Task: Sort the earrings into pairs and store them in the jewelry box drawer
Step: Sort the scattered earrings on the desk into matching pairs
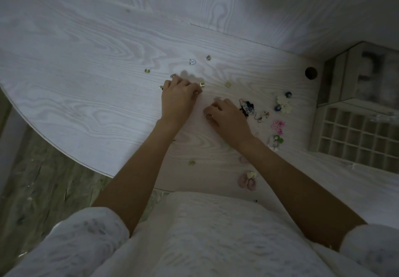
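White woodgrain covers the worktop [90, 95] where you are at the sorting step: small earrings lie loose, and none can be made out in the white gridded jewelry box drawer [354, 134], which stands pulled out at the far right edge.

Take that drawer as your landmark. Closest to its left side are the pairs that already look matched: the blue-and-white flower earrings [283, 103], the pink bow earrings [278, 126] and the dark patterned earrings [248, 107]. Farther left of the drawer the small pieces are scattered apart: the pale green square studs [147, 70] and the clear heart-shaped earring [192, 61].

Your left hand [178, 96] lies palm-down, farthest from the drawer, fingers curled onto the worktop among the studs; whether it pinches one I cannot tell. Your right hand [224, 115] sits between it and the drawer, knuckles up, fingers curled with a thin ring-like piece at the fingertips; a firm grip is not certain either.

Next, I judge, you need to bring two like studs side by side, then carry the pair right into one cell of the drawer. The pieces are tiny and flat, so a fingertip pinch is called for.
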